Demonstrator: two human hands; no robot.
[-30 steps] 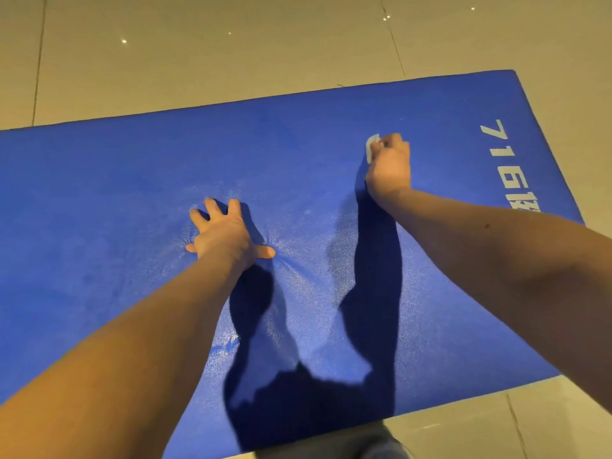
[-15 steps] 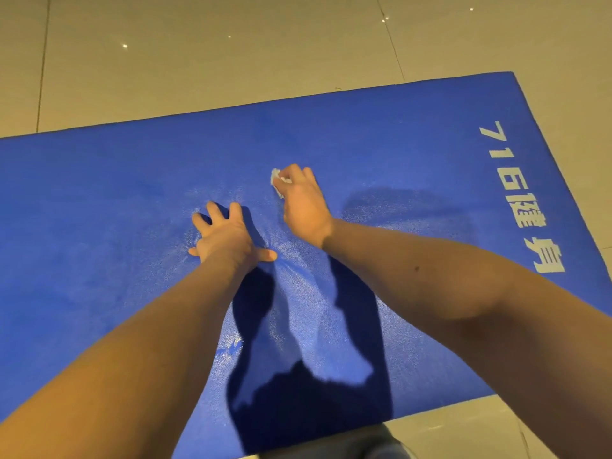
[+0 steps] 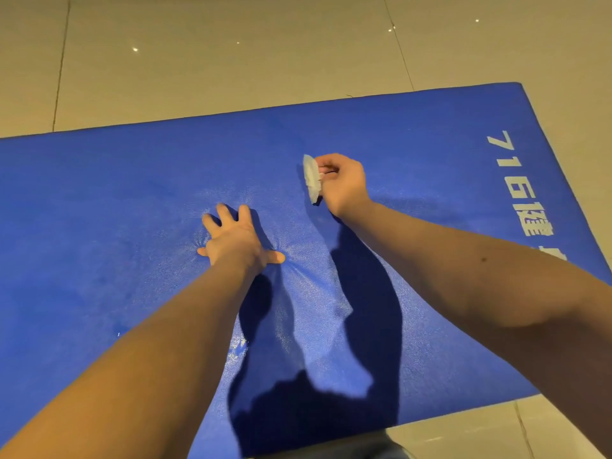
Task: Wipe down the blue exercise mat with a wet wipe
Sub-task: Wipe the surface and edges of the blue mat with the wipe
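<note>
Blue foam exercise mat, flat on beige tiled floor, long axis left-right. Crumpled white wet wipe pinched by right hand; left hand splayed flat on mat.

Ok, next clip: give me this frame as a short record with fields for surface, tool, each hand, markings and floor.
surface: blue exercise mat, flat on the floor
tool: white wet wipe, bunched, touching the mat
right hand: closed on the wipe
left hand: open, fingers spread, pressed flat on the mat and dimpling it
markings: white print near the mat's right end, starting 716
floor: beige tiles around the mat
</note>
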